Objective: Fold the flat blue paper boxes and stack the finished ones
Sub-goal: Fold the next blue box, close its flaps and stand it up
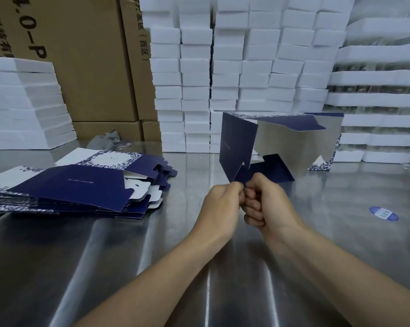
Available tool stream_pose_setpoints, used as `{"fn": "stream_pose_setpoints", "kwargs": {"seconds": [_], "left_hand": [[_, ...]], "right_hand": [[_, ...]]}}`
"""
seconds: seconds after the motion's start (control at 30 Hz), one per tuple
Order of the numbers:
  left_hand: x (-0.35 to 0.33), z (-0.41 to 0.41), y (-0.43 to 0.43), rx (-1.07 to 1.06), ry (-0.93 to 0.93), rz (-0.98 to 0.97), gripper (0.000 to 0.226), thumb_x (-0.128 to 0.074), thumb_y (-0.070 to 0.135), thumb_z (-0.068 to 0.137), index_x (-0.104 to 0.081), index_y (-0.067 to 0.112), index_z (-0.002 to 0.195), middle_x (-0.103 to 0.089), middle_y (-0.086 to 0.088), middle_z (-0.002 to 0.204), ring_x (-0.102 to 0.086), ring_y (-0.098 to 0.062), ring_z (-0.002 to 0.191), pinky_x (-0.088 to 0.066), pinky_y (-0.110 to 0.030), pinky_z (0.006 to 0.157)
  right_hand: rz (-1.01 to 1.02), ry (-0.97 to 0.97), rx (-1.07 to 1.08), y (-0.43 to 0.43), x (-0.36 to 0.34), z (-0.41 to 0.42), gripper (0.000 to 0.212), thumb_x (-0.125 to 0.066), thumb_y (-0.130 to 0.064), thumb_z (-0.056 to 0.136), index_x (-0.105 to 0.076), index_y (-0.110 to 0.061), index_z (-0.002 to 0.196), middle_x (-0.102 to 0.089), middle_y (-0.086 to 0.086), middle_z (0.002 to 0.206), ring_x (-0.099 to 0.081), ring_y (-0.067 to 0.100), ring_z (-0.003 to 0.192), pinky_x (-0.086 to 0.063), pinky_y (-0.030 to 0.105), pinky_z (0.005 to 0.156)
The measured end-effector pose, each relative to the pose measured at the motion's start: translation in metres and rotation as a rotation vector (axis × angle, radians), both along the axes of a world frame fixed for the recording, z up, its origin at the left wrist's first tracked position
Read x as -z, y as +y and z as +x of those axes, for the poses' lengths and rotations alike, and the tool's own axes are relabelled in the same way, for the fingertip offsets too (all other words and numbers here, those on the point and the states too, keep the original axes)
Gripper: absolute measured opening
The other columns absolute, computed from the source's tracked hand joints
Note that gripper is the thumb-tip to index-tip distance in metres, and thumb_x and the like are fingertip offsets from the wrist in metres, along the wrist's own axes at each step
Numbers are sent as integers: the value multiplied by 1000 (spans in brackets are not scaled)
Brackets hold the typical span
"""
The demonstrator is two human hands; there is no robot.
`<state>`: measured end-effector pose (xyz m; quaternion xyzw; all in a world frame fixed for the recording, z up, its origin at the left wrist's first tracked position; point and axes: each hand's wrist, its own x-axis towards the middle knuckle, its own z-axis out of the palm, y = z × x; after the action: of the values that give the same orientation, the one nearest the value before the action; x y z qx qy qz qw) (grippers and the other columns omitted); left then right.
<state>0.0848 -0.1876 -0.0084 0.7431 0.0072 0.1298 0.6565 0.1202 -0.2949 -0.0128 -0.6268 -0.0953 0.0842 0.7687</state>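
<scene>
Steel table [152, 256], hands [221, 205] [268, 206] pinching box [237, 142] at bottom

You are reaching your forearms in from 7 and 5 o'clock. Your left hand [222, 204] and right hand [270, 204] are touching at the centre, fingers curled, each grip pinching the blue box [237, 142] at 12 o'clock.

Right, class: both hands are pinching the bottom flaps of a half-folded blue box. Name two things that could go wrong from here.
The left hand and right hand pinch the flaps; forcing them together could crease or tear them. The half-folded box is gripped only there, so it might spring open.
</scene>
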Motion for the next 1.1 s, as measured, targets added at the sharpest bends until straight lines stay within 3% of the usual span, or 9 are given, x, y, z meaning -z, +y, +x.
{"fn": "stream_pose_setpoints", "kwargs": {"seconds": [0.17,0.33,0.57,1.1], "left_hand": [[1,2,2,-31,12,-17,41,-44,18,100,-33,22,61,-29,6,55,-24,-14,56,-20,-38,60],[1,3,3,-32,16,-42,49,-43,16,100,-29,24,54,-26,5,54,-21,-13,52,-20,-32,53],[1,4,5,-14,29,-97,49,-40,13,102,-29,22,56,-26,8,52,-21,-9,46,-23,-19,43],[-1,6,10,-9,28,-151,45,-39,12,102,-27,22,61,-23,7,55,-17,-11,51,-20,-21,43]], "right_hand": [[-40,-27,26,1,0,1,44,-49,-18,92,-39,-24,50,-24,2,59,-18,14,49,-22,24,40],[-62,-16,2,-1,-1,0,39,-50,-27,90,-43,-25,52,-26,0,60,-20,16,52,-22,26,44],[-13,16,4,2,-3,-1,46,-45,-22,95,-43,-25,49,-25,-2,56,-18,14,48,-21,24,40],[-8,63,82,1,-6,-3,42,-42,-25,97,-43,-22,55,-27,-3,55,-21,13,46,-22,22,37]]}}
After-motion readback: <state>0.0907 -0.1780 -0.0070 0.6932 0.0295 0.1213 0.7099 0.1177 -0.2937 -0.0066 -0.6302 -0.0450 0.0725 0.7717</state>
